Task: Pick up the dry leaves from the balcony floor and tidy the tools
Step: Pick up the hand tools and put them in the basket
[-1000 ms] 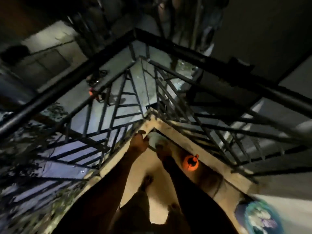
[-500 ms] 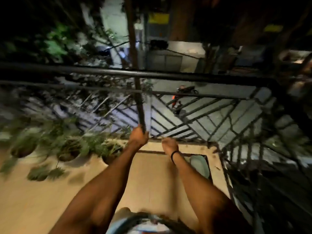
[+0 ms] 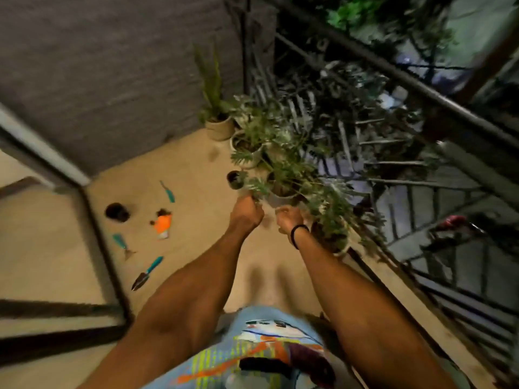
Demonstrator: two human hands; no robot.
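Head view is smeary, but from where I stand the left hand (image 3: 247, 211) and right hand (image 3: 289, 223) are both curled up against the plants (image 3: 283, 175) on the floor's railing edge. Any leaves in them?

— Cannot tell. The fingers are closed and what's inside is hidden. I can't pick out dry leaves on the floor (image 3: 202, 153) either, only a dark clump touching the orange container (image 3: 163, 224).

— What worries you?

— Those fists are right in live foliage. I reckon a careless pull would strip green fronds or tip the small pot (image 3: 235, 179) just beside the left hand. Anything loose could also slip out through the railing (image 3: 421, 80).

— And the tools?

— Untouched along the floor's left edge, by the door frame (image 3: 92, 220). The trowel (image 3: 147, 272) is nearest the person, then the fork (image 3: 123, 245), with a third teal tool (image 3: 168, 192) farther up and a black pot (image 3: 117, 212) between. Step back blind and that trowel's underfoot.
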